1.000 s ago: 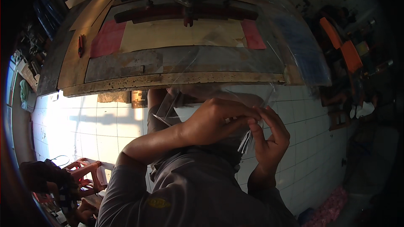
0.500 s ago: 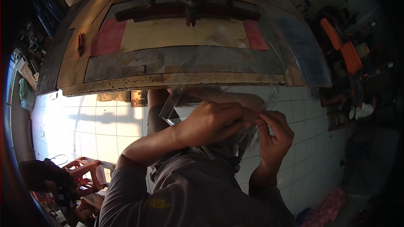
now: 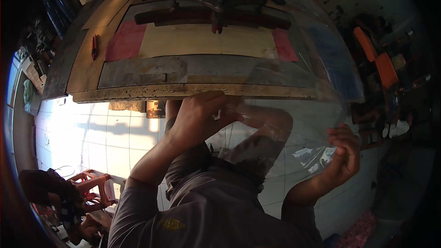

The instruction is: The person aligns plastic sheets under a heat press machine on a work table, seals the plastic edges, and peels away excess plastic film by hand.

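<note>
Clear film: a thin, glossy transparent plastic sheet (image 3: 294,124), creased and catching light, stretched between the two hands and rising up over the near edge of the desk.
Left hand: the left hand (image 3: 200,117) is curled nearly closed, fingers pinching the sheet's left edge just below the desk's front rim.
Right hand: the right hand (image 3: 345,154) sits lower and well apart from the left, fingers folded tight around the sheet's right edge.
Desk: a worn wooden desk (image 3: 138,93) directly above the hands, front edge chipped and rough, its grey metal-looking strip scuffed.
Board: pale tan flat panel (image 3: 206,41) beyond the hands, smooth and rectangular.
Red patches: a dull red rectangle (image 3: 126,41) up and left of the left hand, a smaller one (image 3: 285,46) above the sheet.
Dark bar: a long dark beam (image 3: 211,16) lies across the far side of the panel.
Floor: white square tiles (image 3: 92,133), glossy, left of the left hand.
Stool: red plastic stool (image 3: 92,188) low and left of the left forearm.
Orange boxes: two orange flat shapes (image 3: 379,59) up and right of the right hand; detail too dim to tell.
</note>
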`<action>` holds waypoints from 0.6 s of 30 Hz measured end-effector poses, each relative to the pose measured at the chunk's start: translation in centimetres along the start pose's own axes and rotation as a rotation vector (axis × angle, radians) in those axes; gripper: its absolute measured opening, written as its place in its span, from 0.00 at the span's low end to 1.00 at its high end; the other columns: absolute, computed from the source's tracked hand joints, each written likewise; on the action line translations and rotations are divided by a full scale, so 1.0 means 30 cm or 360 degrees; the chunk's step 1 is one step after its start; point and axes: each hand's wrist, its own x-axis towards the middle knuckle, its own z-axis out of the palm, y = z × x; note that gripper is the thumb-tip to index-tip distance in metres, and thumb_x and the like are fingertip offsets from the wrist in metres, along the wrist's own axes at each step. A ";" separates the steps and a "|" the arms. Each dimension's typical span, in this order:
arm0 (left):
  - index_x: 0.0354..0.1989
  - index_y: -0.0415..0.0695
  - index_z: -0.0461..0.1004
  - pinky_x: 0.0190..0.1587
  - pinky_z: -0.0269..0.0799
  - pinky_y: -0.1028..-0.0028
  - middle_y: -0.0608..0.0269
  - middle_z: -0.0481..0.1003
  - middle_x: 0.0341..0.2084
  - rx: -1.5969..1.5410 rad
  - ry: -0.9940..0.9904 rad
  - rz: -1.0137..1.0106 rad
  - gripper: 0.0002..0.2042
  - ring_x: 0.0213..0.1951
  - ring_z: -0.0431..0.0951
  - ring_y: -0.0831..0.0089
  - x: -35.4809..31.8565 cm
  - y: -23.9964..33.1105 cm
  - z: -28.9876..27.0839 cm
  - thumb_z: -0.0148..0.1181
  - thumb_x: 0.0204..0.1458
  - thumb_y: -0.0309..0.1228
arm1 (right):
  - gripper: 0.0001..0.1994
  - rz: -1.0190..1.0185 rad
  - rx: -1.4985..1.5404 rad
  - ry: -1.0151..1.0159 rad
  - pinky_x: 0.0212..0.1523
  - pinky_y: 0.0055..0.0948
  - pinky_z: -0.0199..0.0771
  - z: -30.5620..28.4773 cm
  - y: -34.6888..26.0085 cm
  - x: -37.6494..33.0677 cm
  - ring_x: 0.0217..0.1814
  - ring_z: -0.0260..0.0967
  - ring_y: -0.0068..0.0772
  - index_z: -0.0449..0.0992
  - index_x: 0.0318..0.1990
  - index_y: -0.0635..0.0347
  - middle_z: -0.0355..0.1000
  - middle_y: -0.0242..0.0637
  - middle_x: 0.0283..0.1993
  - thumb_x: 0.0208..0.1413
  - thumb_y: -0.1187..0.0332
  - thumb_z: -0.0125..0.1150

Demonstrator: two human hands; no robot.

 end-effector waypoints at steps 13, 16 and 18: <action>0.39 0.36 0.83 0.44 0.83 0.73 0.60 0.85 0.34 -0.1104 0.0031 -0.0144 0.07 0.38 0.87 0.71 0.077 0.027 -0.159 0.75 0.55 0.25 | 0.16 0.0590 -0.0087 0.0442 0.40 0.31 0.69 -0.200 0.093 0.090 0.33 0.66 0.27 0.73 0.38 0.65 0.69 0.36 0.32 0.73 0.60 0.55; 0.48 0.34 0.81 0.42 0.82 0.74 0.57 0.85 0.34 -0.1514 0.0039 -0.0265 0.12 0.38 0.86 0.74 0.080 0.066 -0.191 0.73 0.56 0.22 | 0.14 0.0706 0.0081 0.0385 0.36 0.27 0.67 -0.170 0.107 0.080 0.32 0.65 0.23 0.75 0.39 0.63 0.68 0.33 0.31 0.73 0.60 0.55; 0.55 0.32 0.77 0.40 0.82 0.76 0.55 0.85 0.34 -0.1602 0.0042 -0.0321 0.19 0.37 0.86 0.75 0.079 0.088 -0.215 0.71 0.56 0.19 | 0.14 0.0860 0.0299 0.0319 0.34 0.25 0.67 -0.174 0.141 0.058 0.32 0.66 0.21 0.77 0.41 0.62 0.70 0.31 0.33 0.72 0.60 0.57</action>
